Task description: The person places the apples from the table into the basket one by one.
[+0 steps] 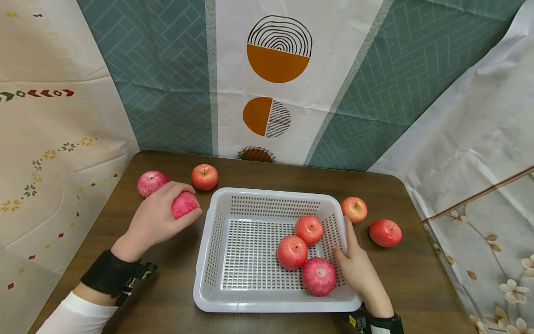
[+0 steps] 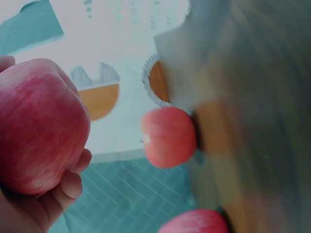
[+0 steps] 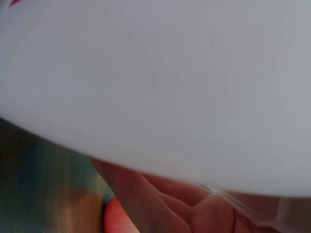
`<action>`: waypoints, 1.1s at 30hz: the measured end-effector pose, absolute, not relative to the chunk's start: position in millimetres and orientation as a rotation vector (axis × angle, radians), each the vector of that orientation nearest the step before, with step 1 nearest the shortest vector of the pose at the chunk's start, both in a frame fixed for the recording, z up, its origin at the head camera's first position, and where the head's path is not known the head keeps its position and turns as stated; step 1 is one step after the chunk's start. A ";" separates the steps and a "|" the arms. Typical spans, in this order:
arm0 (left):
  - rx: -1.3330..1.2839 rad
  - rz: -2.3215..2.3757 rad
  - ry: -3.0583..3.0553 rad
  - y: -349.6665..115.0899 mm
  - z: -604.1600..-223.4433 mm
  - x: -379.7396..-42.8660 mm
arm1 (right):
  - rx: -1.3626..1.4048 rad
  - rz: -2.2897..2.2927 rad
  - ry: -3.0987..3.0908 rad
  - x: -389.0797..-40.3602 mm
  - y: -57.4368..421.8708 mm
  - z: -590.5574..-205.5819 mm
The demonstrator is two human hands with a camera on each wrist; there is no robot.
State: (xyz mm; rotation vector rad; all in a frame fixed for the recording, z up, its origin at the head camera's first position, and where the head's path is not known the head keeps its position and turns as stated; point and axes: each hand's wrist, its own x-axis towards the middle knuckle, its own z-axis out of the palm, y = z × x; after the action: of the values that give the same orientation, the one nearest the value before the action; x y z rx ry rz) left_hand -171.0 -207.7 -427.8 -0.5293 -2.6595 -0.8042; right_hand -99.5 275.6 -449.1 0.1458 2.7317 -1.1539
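My left hand (image 1: 160, 215) grips a pink-red striped apple (image 1: 184, 204), held left of the white plastic basket (image 1: 239, 307). In the left wrist view the fingers curl round this apple (image 2: 41, 128), which fills the left side. Just behind the hand lies another striped apple (image 1: 152, 183), and a smoother red apple (image 1: 205, 176) sits near the basket's back left corner. My right hand (image 1: 356, 266) holds the basket's right rim, thumb on the inner side. From the right wrist, the fingers (image 3: 141, 194) show beneath the pale rim (image 3: 160, 97).
Inside the basket, toward its right, rest two smooth red apples (image 1: 292, 252) (image 1: 309, 230) and one striped apple (image 1: 319, 276). Outside on the right are two more apples (image 1: 354, 209) (image 1: 385, 233). The brown wooden table (image 1: 167, 287) meets hanging cloths (image 1: 171, 93) at the back and sides.
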 end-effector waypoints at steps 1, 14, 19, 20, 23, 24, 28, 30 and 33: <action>-0.554 -0.800 -2.639 -205.2 -425.8 -169.5 | 0.142 -1.155 2.733 -99.4 275.6 -449.3; -0.943 -0.786 -2.539 -165.7 -408.1 -151.9 | 0.156 -1.145 2.740 -100.0 276.5 -450.1; -1.054 -0.841 -2.606 -155.7 -407.1 -148.8 | 0.135 -1.144 2.749 -100.7 275.4 -450.1; -1.079 -0.854 -2.617 -153.6 -406.8 -148.5 | 0.135 -1.146 2.747 -100.6 275.3 -450.0; -1.168 -0.877 -2.660 -146.4 -405.0 -147.5 | 0.136 -1.143 2.747 -100.6 275.2 -450.1; -1.203 -0.878 -2.678 -143.8 -404.1 -147.2 | 0.137 -1.142 2.747 -100.6 275.3 -450.1; -1.373 -0.867 -2.767 -131.5 -399.4 -146.8 | 0.139 -1.139 2.748 -100.6 275.7 -449.9; -1.458 -0.863 -2.818 -124.2 -396.5 -146.4 | 0.143 -1.140 2.744 -100.8 275.9 -449.5; -1.563 -0.863 -2.891 -112.6 -393.4 -145.3 | 0.149 -1.140 2.739 -101.1 276.1 -449.2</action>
State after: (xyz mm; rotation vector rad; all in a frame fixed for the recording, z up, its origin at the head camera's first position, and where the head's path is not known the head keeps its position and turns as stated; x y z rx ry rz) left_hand -145.3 -112.6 -393.4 -1.5633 -2.8913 -0.8627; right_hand -101.1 276.1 -449.2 0.1494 2.7387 -1.1399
